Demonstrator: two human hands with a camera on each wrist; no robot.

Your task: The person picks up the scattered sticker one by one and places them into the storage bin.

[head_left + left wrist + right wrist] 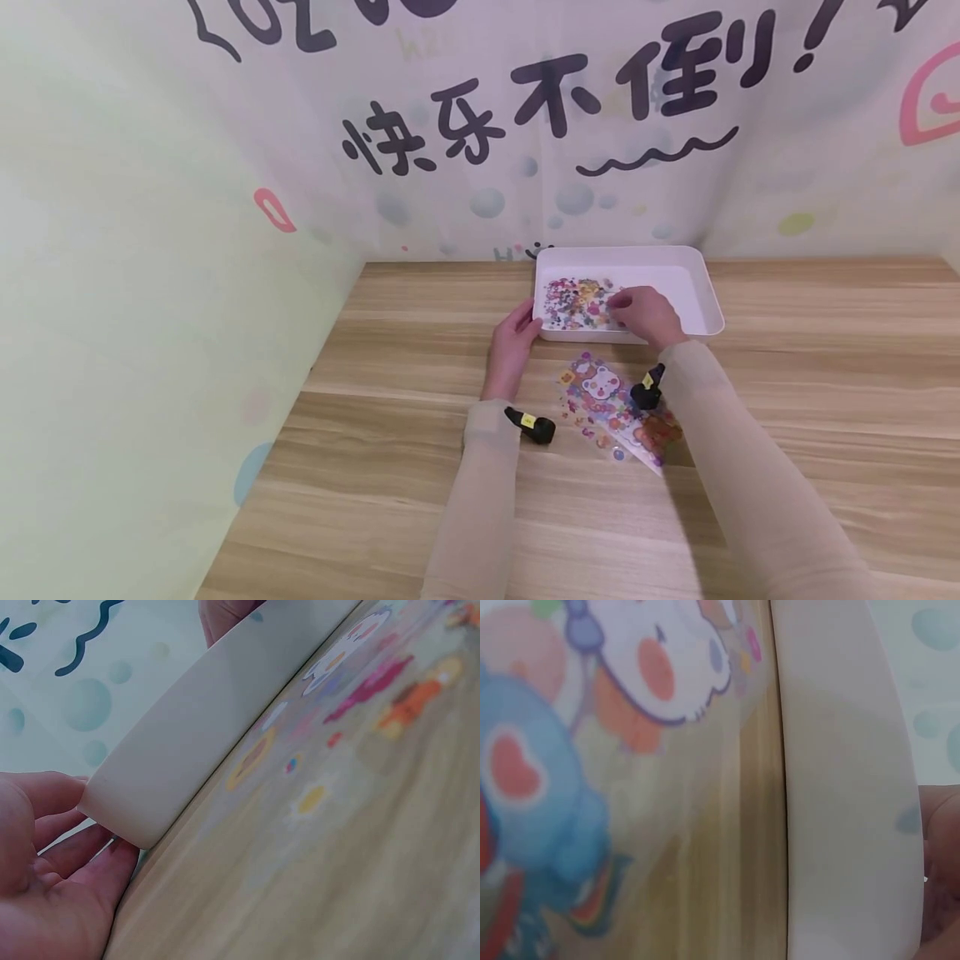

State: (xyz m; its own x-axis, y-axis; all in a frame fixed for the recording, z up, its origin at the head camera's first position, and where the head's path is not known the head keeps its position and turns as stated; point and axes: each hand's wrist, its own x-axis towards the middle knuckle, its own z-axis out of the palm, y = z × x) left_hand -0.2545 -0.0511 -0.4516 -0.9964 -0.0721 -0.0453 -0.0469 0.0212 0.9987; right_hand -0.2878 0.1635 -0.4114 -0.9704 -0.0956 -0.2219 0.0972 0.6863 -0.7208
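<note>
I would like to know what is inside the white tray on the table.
Inside the white tray, small colourful pieces cover much of the left part; farther right it looks bare. The right hand hides what lies beneath it.

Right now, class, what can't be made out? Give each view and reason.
Designs on the small pieces in the white tray: head, too small.
Whether the right hand pinches a piece: head, too small; right wrist, tray wall and picture edge hide it.
Part of the sticker sheets: head, hidden behind the right wrist's black device.
Orange figure on a sheet: left wrist, blurred.
</note>
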